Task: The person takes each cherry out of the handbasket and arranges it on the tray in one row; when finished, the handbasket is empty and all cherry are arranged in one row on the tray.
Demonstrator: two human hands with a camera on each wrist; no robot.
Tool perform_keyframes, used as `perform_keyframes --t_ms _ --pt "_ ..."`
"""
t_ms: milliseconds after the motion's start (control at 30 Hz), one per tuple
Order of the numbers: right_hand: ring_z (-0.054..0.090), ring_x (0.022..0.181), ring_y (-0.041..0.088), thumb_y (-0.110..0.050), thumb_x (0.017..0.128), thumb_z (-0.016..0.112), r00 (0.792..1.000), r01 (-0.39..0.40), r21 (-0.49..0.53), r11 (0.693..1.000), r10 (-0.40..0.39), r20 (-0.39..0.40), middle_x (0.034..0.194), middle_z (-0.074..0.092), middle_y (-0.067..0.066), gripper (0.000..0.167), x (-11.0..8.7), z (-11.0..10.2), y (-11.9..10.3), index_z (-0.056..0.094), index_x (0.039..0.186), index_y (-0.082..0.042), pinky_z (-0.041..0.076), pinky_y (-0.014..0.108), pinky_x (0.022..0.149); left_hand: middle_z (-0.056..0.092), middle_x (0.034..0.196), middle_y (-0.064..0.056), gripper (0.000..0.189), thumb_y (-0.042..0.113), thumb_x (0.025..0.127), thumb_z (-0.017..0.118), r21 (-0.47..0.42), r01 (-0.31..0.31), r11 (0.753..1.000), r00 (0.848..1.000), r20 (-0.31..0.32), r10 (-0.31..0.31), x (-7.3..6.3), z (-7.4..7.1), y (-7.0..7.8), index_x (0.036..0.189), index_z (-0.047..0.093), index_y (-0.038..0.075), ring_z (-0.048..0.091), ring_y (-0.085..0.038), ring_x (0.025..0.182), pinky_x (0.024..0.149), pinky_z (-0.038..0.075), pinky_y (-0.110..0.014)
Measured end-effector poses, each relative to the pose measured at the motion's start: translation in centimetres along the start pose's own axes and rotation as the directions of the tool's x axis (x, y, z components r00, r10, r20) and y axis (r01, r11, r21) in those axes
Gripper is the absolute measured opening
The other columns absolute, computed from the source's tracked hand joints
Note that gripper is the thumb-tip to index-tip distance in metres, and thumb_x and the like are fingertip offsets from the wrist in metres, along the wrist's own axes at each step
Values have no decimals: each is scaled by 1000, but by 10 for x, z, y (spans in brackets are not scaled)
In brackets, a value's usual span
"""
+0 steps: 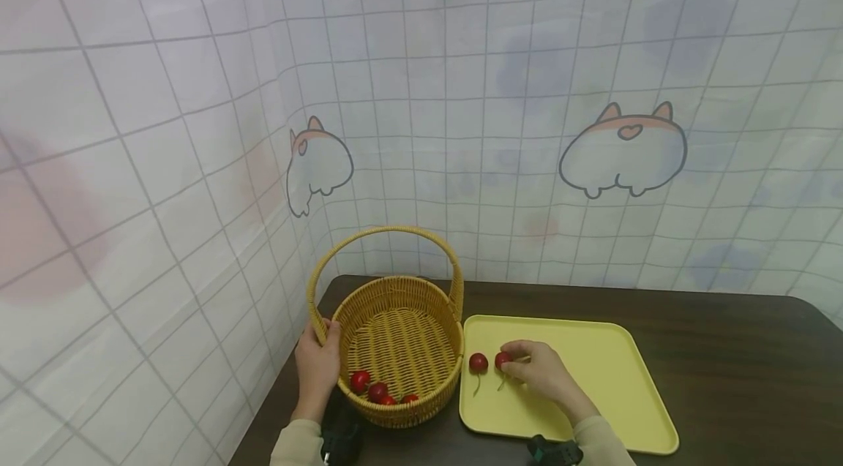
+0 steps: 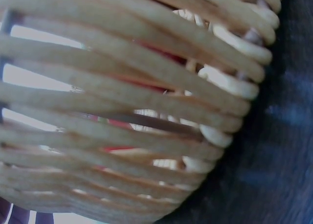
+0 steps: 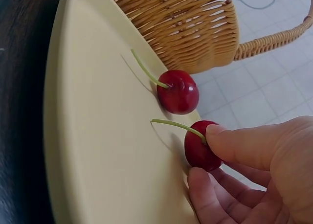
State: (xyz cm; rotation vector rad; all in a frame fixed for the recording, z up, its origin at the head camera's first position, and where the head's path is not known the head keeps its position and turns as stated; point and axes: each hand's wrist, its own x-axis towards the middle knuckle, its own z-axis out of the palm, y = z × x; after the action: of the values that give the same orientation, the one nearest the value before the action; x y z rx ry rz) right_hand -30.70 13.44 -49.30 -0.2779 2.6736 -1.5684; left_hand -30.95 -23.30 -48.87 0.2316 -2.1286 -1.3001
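Observation:
A round wicker basket with a tall arched handle stands at the table's left side. My left hand grips its left side where the handle meets the rim. Several red cherries lie inside along the near wall; in the left wrist view the basket's weave mostly hides them. On the yellow tray, my right hand pinches a cherry between thumb and fingers, its green stem pointing away from the hand. Just left of that one, a second stemmed cherry rests on the tray.
The dark wooden table carries both the basket and the tray, which sit close side by side. A white gridded curtain with cartoon dogs hangs behind the table and along its left.

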Motion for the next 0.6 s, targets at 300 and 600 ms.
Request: perform_keyframes --t_ms 300,600 --pt "64 85 19 -5 86 71 1000 31 -40 999 -31 -2 102 70 11 29 0 3 -1 67 114 2 50 30 61 50 74 -9 20 23 101 57 13 6 1000 1000 6 -6 0 0 -1 101 59 4 45 -19 62 59 38 -33" --pt "65 86 20 -5 86 71 1000 26 -31 999 -26 0 103 69 10 30 0 4 -2 66 115 2 51 31 62 51 76 -10 16 20 100 58 6 5 1000 1000 -1 -5 0 0 -1 100 59 4 46 -20 64 60 38 -33"
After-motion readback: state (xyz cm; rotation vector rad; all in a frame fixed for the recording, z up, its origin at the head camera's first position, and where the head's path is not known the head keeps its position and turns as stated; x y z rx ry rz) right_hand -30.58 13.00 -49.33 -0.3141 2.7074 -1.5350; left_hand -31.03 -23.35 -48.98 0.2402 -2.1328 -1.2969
